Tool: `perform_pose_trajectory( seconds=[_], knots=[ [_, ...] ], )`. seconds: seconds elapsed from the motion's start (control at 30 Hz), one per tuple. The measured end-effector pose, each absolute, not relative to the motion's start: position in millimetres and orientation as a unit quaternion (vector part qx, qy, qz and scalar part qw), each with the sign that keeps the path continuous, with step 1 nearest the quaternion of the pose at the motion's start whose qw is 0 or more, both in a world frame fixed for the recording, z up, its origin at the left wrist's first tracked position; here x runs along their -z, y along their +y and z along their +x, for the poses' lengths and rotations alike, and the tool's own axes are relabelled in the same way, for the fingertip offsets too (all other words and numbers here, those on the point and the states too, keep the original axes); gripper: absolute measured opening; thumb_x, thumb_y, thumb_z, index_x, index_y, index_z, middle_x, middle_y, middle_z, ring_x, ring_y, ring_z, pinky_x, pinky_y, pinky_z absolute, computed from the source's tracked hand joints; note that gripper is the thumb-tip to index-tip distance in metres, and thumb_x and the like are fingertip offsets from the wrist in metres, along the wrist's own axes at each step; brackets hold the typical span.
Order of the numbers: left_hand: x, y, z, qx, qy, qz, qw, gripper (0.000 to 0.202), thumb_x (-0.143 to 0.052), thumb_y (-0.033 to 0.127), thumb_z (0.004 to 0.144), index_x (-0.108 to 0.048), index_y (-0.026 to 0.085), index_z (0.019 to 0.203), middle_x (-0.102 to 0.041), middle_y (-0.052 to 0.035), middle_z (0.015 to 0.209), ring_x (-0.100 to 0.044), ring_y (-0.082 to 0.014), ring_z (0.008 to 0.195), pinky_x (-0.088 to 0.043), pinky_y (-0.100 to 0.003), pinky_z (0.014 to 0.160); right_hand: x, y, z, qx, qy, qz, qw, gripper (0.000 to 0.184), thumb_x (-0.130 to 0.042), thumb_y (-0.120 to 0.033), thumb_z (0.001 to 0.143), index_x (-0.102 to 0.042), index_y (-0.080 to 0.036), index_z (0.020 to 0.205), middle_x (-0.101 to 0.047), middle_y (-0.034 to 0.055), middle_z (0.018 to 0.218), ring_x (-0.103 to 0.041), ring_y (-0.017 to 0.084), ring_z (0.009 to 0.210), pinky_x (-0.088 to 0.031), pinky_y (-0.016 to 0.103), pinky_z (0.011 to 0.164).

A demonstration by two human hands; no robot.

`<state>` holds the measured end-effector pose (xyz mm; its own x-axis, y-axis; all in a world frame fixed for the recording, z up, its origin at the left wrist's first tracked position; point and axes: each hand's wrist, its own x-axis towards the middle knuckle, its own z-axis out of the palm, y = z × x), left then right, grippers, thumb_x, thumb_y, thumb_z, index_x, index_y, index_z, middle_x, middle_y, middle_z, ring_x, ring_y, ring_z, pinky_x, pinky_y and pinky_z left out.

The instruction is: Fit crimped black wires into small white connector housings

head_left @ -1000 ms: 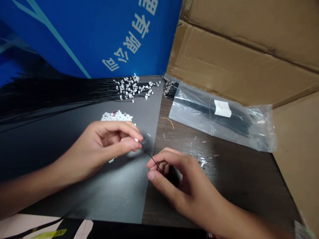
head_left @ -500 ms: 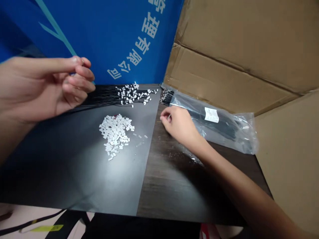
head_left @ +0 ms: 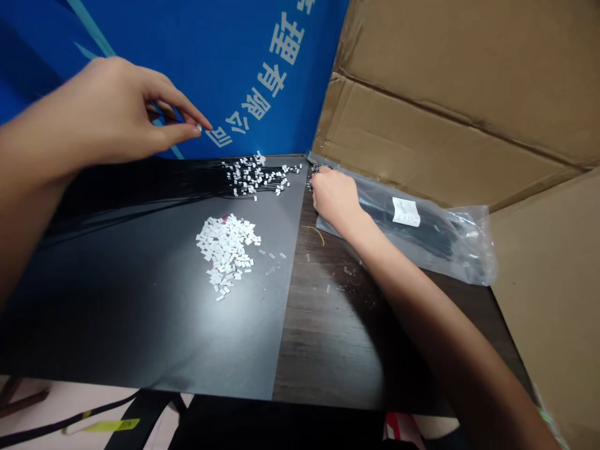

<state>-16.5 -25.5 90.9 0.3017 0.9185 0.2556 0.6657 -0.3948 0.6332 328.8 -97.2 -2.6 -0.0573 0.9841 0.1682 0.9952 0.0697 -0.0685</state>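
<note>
My left hand (head_left: 126,109) is raised above the bundle of wires, thumb and forefinger pinched on a black wire with a small white connector (head_left: 199,127) at its tip. Below it lie many black wires (head_left: 178,178) with white connectors (head_left: 253,176) on their ends. My right hand (head_left: 335,194) is closed at the mouth of a clear plastic bag (head_left: 473,250), against the bare metal-tipped ends (head_left: 321,168) of the black wires inside. Its fingertips are hidden, so what they grip does not show. A pile of loose white connector housings (head_left: 227,247) rests between the hands, nearer to me.
A thin yellow strand (head_left: 316,232) and small clear pieces (head_left: 347,271) lie scattered on the dark wood table (head_left: 323,350). A grey mat (head_left: 140,312) covers the left side. A blue panel (head_left: 187,50) and cardboard (head_left: 445,75) wall in the back and right.
My left hand has turned palm down and moved slightly right, showing the white connector at its fingertips. My right hand has moved up and away to the wire ends at the bag's mouth.
</note>
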Motion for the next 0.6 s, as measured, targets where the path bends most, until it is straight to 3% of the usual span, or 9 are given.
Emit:
perform_pose_trajectory(
  seconds=[0.03,0.1,0.17,0.27,0.33,0.43,0.5,0.53,0.6],
  knots=[
    [-85.6,-24.8,-14.8,-0.274,0.503,0.804,0.158,0.039,-0.086,0.037,0.106,-0.099,0.008,0.128,-0.086,0.0077,0.124,-0.071,-0.0372,0.163,-0.048,-0.031,0.129,0.6,-98.2,329.0,0.037,-0.729,-0.678,0.088,0.036,-0.065,0.011,0.110,-0.092,-0.007,0.125,-0.089,0.0290,0.138,-0.086,0.040,0.128,-0.065,0.047,0.103],
    [-70.9,-21.7,-12.6,-0.220,0.473,0.848,0.095,0.043,-0.079,0.041,0.113,-0.099,0.007,0.131,-0.087,0.0025,0.131,-0.077,-0.0262,0.142,-0.048,-0.037,0.136,-4.6,-99.7,329.3,0.047,-0.728,-0.677,0.102,0.032,-0.064,0.002,0.116,-0.092,-0.010,0.125,-0.089,0.0265,0.138,-0.086,0.040,0.125,-0.064,0.047,0.101],
    [-52.4,-17.0,-11.7,-0.186,0.442,0.874,0.081,0.038,-0.077,0.040,0.116,-0.099,0.012,0.130,-0.088,0.0010,0.129,-0.074,-0.0167,0.119,-0.051,-0.031,0.132,-10.7,-99.7,329.1,0.057,-0.719,-0.682,0.123,0.031,-0.061,-0.007,0.122,-0.090,-0.013,0.129,-0.089,0.0241,0.138,-0.085,0.039,0.123,-0.064,0.047,0.099],
    [-24.0,-10.9,-12.2,-0.172,0.419,0.885,0.109,0.025,-0.079,0.034,0.116,-0.099,0.021,0.123,-0.088,0.0037,0.126,-0.068,-0.0135,0.114,-0.052,-0.020,0.124,-21.1,-96.2,330.6,0.061,-0.688,-0.690,0.215,0.033,-0.056,-0.009,0.124,-0.087,-0.017,0.130,-0.090,0.0196,0.134,-0.085,0.034,0.118,-0.064,0.045,0.101],
    [-9.7,-9.8,-13.2,-0.166,0.412,0.888,0.119,0.024,-0.079,0.032,0.116,-0.099,0.022,0.125,-0.087,0.0036,0.129,-0.068,-0.0143,0.119,-0.052,-0.021,0.124,-30.2,-92.6,336.1,0.064,-0.636,-0.690,0.340,0.031,-0.055,-0.007,0.123,-0.083,-0.020,0.123,-0.089,0.0161,0.126,-0.081,0.028,0.110,-0.063,0.042,0.101],
    [-2.5,-16.9,-15.8,-0.171,0.416,0.886,0.114,0.030,-0.078,0.030,0.115,-0.098,0.022,0.136,-0.085,-0.0031,0.144,-0.069,-0.0232,0.136,-0.049,-0.036,0.135,-50.4,-88.4,353.0,0.058,-0.600,-0.651,0.461,0.025,-0.060,-0.015,0.128,-0.081,-0.025,0.120,-0.085,0.0129,0.113,-0.071,0.026,0.103,-0.059,0.040,0.096],
    [-7.2,-31.9,-17.8,-0.195,0.420,0.880,0.107,0.040,-0.079,0.029,0.114,-0.095,0.019,0.149,-0.082,-0.0106,0.156,-0.067,-0.0322,0.149,-0.045,-0.049,0.140,-68.7,-88.2,366.1,0.004,-0.695,-0.590,0.412,0.011,-0.075,-0.034,0.129,-0.083,-0.028,0.127,-0.082,0.0114,0.106,-0.069,0.030,0.107,-0.058,0.043,0.092],
    [-11.0,-43.4,-18.6,-0.211,0.418,0.877,0.106,0.044,-0.079,0.029,0.115,-0.092,0.017,0.155,-0.080,-0.0140,0.158,-0.067,-0.0352,0.150,-0.046,-0.052,0.139,-78.9,-89.7,372.1,-0.008,-0.712,-0.577,0.400,0.012,-0.082,-0.042,0.126,-0.084,-0.030,0.127,-0.081,0.0106,0.102,-0.069,0.031,0.107,-0.057,0.043,0.090],
    [-17.7,-73.9,-19.5,-0.228,0.397,0.881,0.120,0.042,-0.075,0.033,0.120,-0.092,0.015,0.154,-0.083,-0.0161,0.147,-0.075,-0.0328,0.135,-0.055,-0.048,0.125,-100.2,-97.1,382.6,-0.027,-0.731,-0.561,0.386,0.018,-0.087,-0.050,0.124,-0.086,-0.032,0.127,-0.078,0.0102,0.097,-0.069,0.033,0.107,-0.058,0.045,0.087]
  ],
)
